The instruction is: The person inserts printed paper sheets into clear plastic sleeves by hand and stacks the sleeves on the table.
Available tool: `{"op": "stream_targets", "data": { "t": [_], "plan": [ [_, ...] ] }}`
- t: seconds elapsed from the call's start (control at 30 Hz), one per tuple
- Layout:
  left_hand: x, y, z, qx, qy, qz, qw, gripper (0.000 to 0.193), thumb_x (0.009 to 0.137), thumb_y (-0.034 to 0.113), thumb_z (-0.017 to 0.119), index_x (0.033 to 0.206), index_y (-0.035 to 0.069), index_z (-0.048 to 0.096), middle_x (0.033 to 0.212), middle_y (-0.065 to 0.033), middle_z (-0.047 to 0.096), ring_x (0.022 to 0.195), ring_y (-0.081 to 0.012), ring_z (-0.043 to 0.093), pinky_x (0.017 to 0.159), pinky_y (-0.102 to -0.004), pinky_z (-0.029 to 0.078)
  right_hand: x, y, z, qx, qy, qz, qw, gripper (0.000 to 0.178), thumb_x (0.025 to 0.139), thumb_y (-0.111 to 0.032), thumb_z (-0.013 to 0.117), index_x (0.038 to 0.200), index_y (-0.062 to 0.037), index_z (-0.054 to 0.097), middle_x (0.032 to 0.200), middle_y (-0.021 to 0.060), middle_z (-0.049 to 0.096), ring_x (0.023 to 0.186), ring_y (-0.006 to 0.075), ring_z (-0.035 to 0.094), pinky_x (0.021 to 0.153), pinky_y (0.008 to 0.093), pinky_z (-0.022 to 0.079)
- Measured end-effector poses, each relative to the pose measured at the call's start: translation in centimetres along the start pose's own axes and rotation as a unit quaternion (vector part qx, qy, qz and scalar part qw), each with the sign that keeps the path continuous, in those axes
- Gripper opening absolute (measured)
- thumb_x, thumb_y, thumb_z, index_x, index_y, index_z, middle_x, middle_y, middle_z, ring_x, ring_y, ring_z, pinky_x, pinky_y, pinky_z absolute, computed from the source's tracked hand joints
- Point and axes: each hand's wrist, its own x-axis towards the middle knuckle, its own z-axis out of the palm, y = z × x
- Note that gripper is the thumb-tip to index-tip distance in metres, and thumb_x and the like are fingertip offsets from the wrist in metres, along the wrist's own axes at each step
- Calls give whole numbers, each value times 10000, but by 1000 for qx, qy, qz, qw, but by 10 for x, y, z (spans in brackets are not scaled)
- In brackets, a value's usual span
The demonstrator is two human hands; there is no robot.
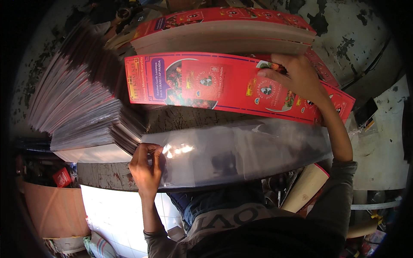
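Left hand (146,165), lower centre-left of the frame: fingers curled closed, pinching the near left end of a long clear plastic sleeve (241,150). The sleeve lies flat across the middle of the frame on the dark worn worktop (107,174), its right end reaching under the right forearm. Nothing can be seen inside it.

Right hand (297,77), upper right: fingers spread and pressed down on the right portion of a long red printed cardboard sheet (206,81), thumb on its face. Whether the fingertips curl under the far edge cannot be told. The sheet lies just above the sleeve, apart from it along most of its length.

Judged progress: sleeve and sheet are both in hand but not yet joined; the sheet is wholly outside the sleeve, so insertion appears still to be done.

Surroundings: a thick stack of the same red printed sheets (223,32) at upper centre, behind the held sheet. A tall fanned pile of glossy flat sleeves or sheets (81,107) at left, just beside the left hand. A peeling whitish wall (344,38) at upper right.
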Motion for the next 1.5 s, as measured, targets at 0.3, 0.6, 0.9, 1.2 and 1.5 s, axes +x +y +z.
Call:
{"op": "stream_targets", "data": {
  "t": [0.3,0.6,0.9,1.2,1.5],
  "plan": [
    [-6,0,12,87,16,72,994,173,747,-77,531,889,17,564,759,-138,611,639,-269,617,557,-327,473,21,-36,3,93,50,62,992,423,813,-351,617,651,27,520,490,91,395,446,149,366,454,304,333],
    [-10,-6,16,72,54,66,994,392,675,-159,425,1001,41,513,773,-143,618,678,-284,640,578,-313,493,21,-15,19,170,54,-76,981,428,792,-407,620,652,-6,562,491,107,479,427,212,425,468,341,355],
    [-1,-8,11,-84,29,-86,992,192,862,-15,484,1042,15,423,715,-86,605,642,-143,621,546,-245,482,-41,18,26,29,-24,-75,997,432,698,-404,700,596,-37,496,521,86,485,467,236,476,491,350,389],
    [10,-19,-14,-366,-137,-224,893,599,828,75,586,1292,3,216,804,-179,641,764,-241,655,651,-286,534,-50,28,43,78,-6,-59,995,434,645,-349,753,570,-30,468,508,87,452,452,229,455,464,322,365],
    [9,-22,-10,-373,-120,-256,884,509,873,97,530,1266,-3,223,803,-213,636,752,-267,656,650,-307,538,-48,28,44,94,-35,-75,992,422,632,-261,760,565,-24,417,507,93,395,447,241,391,456,332,333]
  ]
}}
